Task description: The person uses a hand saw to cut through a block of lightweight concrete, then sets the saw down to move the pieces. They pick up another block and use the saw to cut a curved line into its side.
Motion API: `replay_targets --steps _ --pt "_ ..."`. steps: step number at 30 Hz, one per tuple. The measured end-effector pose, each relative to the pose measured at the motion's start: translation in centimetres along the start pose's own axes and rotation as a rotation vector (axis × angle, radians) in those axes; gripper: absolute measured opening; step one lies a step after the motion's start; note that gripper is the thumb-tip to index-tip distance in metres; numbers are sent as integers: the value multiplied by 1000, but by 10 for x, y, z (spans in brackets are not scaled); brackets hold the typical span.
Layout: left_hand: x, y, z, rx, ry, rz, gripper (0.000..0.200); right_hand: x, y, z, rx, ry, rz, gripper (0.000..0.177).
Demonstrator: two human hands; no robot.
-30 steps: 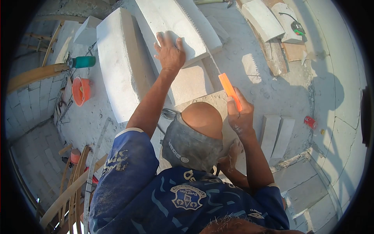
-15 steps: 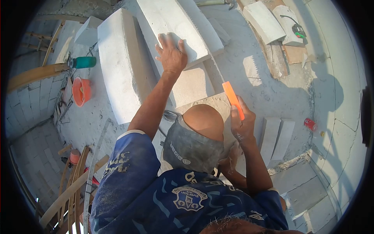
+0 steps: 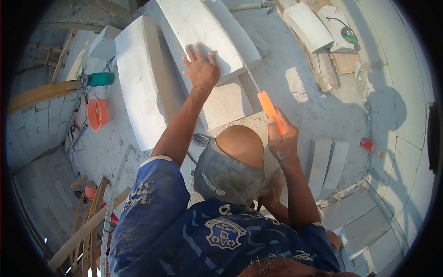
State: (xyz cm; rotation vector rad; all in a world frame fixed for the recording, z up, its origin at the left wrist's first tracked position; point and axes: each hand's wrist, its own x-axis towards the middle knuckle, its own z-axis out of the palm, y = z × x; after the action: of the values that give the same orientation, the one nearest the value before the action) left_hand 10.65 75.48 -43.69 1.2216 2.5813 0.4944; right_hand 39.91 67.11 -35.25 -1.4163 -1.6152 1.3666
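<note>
A handsaw with an orange handle [image 3: 271, 112] is gripped by my right hand [image 3: 283, 138], fingers wrapped round it. Its thin blade [image 3: 251, 77] runs forward along the right edge of a long white block [image 3: 198, 23]; I cannot make out how deep the teeth sit. On top of this block, near its front end, my left hand [image 3: 201, 69] lies flat with the fingers spread. Another pale block [image 3: 226, 104] lies beneath, close to my bent knee [image 3: 240, 143]. To the left stands a large long block [image 3: 140, 78].
A hammer [image 3: 249, 6] lies at the far top. Right of it are block pieces [image 3: 308, 27] and a tape measure [image 3: 348, 34] on planks. At left are a teal bottle [image 3: 100, 79] and an orange bucket [image 3: 97, 113]. A red can [image 3: 368, 145] lies right, beyond two narrow blocks [image 3: 334, 164].
My right hand and the saw have moved slightly forward and left along the block's edge. My left hand stays on the block. The whole view has shifted a little.
</note>
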Motion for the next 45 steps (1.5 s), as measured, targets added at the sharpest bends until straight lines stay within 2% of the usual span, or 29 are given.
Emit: replay_targets --steps 4,6,9,13,16,18,25,28,31,33,37,43,45 --pt "1 -2 2 -20 22 11 74 -16 15 1 -34 45 -54 39" --pt "3 -4 4 -22 26 9 74 -28 15 -3 84 63 -56 39" --pt "0 -2 5 -22 25 12 75 -5 11 -1 -3 26 -50 40" --pt "-1 -3 5 -33 34 15 75 8 11 5 69 26 3 40" --pt "2 -6 6 -31 46 36 74 -4 2 13 4 54 -79 40" --pt "2 -5 2 -27 48 32 74 -20 4 15 11 76 -19 38" --pt "3 0 -1 -11 52 22 73 8 0 15 -8 46 -71 40" --pt "-6 -3 1 -8 22 30 72 -3 -1 13 -20 22 -8 40" --pt "5 -2 -3 -6 35 29 72 -7 7 21 -97 107 -169 38" --pt "0 -1 0 2 9 25 72 -15 5 15 15 82 -92 38" --pt "2 1 -5 -15 26 11 72 17 -7 17 -30 8 -59 40" --pt "2 -2 -1 -30 39 25 73 -2 6 26 -67 129 -165 38" --pt "2 0 -3 -9 24 19 72 -17 5 20 32 131 -128 37"
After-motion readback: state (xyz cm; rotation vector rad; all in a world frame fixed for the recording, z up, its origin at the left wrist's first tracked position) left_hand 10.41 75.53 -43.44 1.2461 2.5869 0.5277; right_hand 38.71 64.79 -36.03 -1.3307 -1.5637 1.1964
